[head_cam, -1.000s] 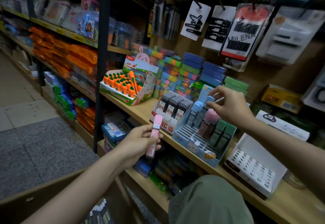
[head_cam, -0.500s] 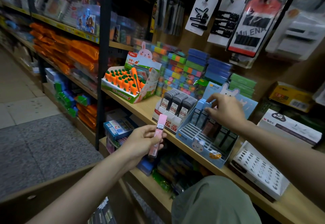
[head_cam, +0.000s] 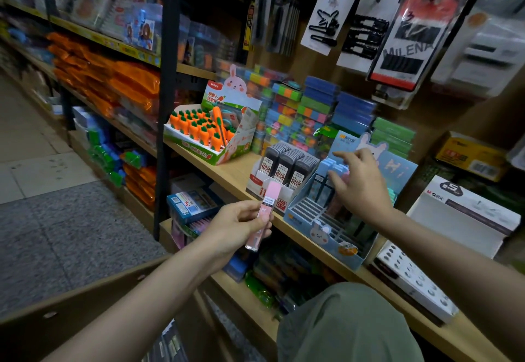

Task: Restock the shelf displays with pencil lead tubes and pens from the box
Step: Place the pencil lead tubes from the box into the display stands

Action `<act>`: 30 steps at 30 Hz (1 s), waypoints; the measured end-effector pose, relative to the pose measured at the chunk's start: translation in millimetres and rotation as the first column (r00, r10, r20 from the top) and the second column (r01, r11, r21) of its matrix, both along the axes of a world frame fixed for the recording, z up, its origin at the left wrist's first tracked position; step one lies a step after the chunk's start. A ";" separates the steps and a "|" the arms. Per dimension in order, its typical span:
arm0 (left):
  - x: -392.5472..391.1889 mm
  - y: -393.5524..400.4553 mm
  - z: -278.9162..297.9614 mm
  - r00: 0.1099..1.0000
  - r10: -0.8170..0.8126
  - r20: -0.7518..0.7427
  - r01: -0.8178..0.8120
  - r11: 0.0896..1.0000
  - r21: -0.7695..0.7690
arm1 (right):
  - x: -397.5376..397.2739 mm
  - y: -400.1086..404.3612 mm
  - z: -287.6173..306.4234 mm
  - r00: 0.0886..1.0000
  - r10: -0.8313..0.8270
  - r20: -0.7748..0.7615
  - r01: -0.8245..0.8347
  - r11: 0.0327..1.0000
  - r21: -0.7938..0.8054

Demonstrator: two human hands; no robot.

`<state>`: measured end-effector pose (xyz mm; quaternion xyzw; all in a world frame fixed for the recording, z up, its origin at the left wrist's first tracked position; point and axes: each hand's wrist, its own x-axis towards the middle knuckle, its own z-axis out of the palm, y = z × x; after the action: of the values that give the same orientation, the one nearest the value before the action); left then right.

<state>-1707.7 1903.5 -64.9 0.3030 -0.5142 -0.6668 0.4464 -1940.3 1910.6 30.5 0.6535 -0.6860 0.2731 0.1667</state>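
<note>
Carrot-pen display box (head_cam: 211, 137) on the shelf (head_cam: 235, 175), up and left of both hands. Left hand (head_cam: 237, 226) held in front of the shelf edge, thumb and fingers pinching a pink pencil lead tube (head_cam: 263, 215) around its middle. Tube long axis near upright, slightly tilted: opaque pink cap end points up and a bit right, clear end points down-left below the fingers. White label band just under the cap. Directly behind the tube, a white tray of dark lead tubes (head_cam: 285, 167), standing upright in three rows. Right of the left hand, the blue bunny display (head_cam: 326, 219) with slotted rows; a few tubes stand in its back slots. Right hand (head_cam: 360, 184) over that display, fingers spread and loosely curled, index extended toward the light blue tubes (head_cam: 336, 167) at the back; holding nothing visible. White perforated box (head_cam: 412, 276) further right of right hand.
</note>
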 end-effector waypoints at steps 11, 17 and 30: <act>-11.2 31.7 9.3 0.970 0.162 0.183 -0.099 0.944 -0.314 | 49.0 54.6 8.0 0.766 0.273 0.582 -0.448 0.876 0.178; -44.4 37.4 24.1 0.800 0.443 0.404 -0.130 0.786 -0.604 | -33.7 58.2 64.5 0.868 0.232 0.439 -0.260 0.966 0.005; -145.2 -9.7 81.0 0.424 0.570 0.703 0.449 0.542 -0.710 | -81.6 48.0 59.4 0.874 0.203 0.442 -0.154 0.978 -0.143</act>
<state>-1852.9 1893.8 16.1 0.3774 -0.9013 -0.0378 0.2093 -2021.9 1958.7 89.9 0.6226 -0.6276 0.4673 0.0095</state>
